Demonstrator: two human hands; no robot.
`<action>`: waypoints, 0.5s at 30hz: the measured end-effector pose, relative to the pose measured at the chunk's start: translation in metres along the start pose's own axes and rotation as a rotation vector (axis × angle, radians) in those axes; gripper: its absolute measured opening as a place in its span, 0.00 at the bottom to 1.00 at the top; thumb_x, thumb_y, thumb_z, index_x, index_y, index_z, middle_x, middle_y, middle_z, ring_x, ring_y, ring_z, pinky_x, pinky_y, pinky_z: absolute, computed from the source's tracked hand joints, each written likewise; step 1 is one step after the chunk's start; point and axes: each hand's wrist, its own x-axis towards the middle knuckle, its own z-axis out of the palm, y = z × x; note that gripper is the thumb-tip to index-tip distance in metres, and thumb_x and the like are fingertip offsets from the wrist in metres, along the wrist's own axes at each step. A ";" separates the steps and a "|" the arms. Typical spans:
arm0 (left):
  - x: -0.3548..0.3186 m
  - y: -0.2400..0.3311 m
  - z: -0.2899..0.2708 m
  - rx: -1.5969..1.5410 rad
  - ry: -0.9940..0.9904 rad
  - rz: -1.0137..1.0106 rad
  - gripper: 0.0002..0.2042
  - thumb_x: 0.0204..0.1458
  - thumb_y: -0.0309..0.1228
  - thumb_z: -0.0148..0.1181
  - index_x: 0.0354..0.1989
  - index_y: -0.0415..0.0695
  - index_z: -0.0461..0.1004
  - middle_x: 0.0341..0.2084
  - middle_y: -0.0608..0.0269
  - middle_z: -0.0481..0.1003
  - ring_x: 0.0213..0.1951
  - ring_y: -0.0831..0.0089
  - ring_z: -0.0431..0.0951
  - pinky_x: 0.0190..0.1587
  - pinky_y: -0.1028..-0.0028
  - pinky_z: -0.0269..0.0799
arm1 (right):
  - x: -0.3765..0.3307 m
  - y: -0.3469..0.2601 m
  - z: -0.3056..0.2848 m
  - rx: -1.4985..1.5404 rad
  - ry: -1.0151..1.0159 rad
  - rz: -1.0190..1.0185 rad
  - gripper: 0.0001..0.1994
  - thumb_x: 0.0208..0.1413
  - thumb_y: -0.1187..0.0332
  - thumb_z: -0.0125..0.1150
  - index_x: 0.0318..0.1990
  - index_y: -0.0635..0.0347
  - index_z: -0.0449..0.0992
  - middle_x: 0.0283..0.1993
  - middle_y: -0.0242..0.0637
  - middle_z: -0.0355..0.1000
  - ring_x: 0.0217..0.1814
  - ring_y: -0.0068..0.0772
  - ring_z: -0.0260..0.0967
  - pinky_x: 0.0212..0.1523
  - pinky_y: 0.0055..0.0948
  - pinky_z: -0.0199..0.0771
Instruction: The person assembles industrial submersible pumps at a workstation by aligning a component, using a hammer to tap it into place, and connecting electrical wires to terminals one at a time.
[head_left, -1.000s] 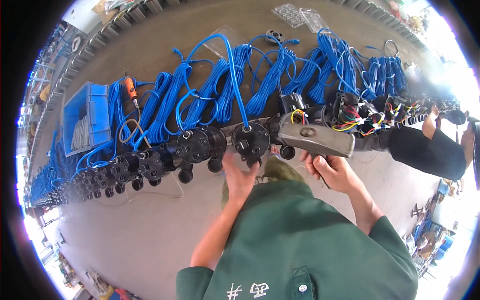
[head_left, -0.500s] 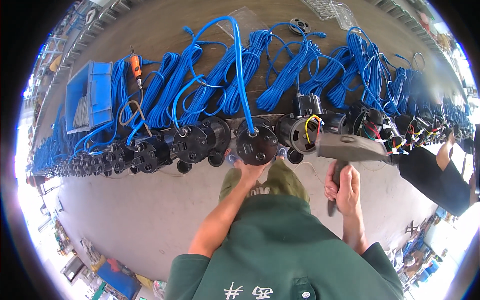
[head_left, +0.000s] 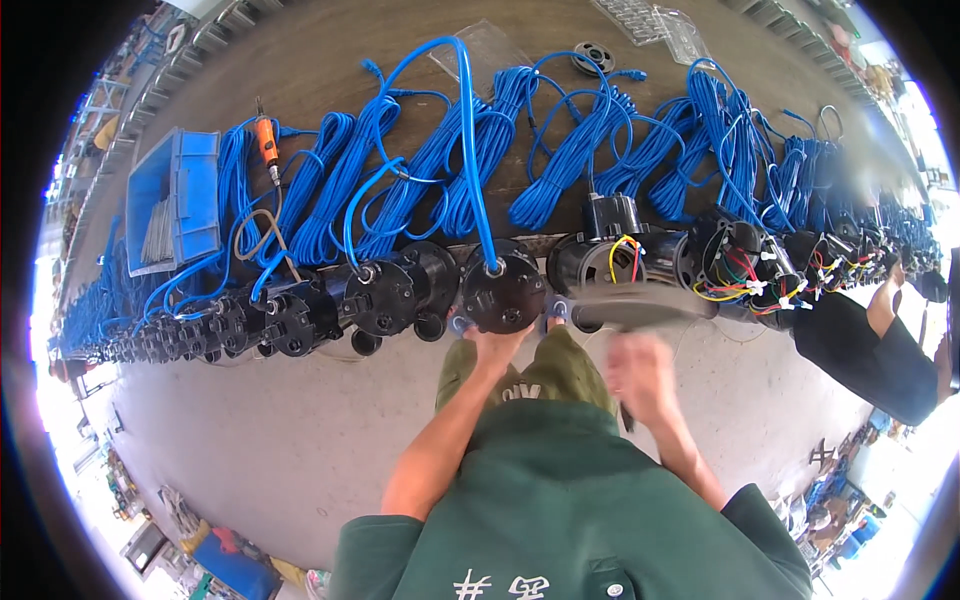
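Note:
My right hand (head_left: 642, 378), smeared by motion, is closed round the handle of a hammer (head_left: 630, 308). The hammer's broad metal head is a blur just right of a black cylindrical housing (head_left: 507, 293) with a round end cap. From underneath, my left hand (head_left: 497, 350) holds this housing; its fingertips are mostly hidden behind it. A thick blue cable (head_left: 470, 150) rises from the cap and arches back over the table. Left of it sits a similar capped housing (head_left: 383, 298). To the right, an uncapped housing (head_left: 612, 265) shows red and yellow wires.
Coiled blue cables (head_left: 560, 165) lie along the table (head_left: 330, 75). A blue bin (head_left: 198, 190) holds thin rods; an orange-handled tool (head_left: 266, 142) lies next to it. More housings line the front edge on both sides. Another person's dark sleeve (head_left: 860, 355) is at the right.
My right hand has swung the hammer left, toward the housing at my left hand. My left hand stays under that housing, which sits slightly further left in view.

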 end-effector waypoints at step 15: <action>0.010 0.008 -0.017 -0.716 -0.187 -0.484 0.26 0.48 0.27 0.73 0.59 0.40 0.76 0.49 0.67 0.77 0.47 0.74 0.75 0.50 0.69 0.73 | 0.005 -0.011 0.018 -0.253 0.021 -0.195 0.16 0.70 0.54 0.55 0.39 0.60 0.71 0.25 0.27 0.66 0.26 0.20 0.64 0.25 0.25 0.64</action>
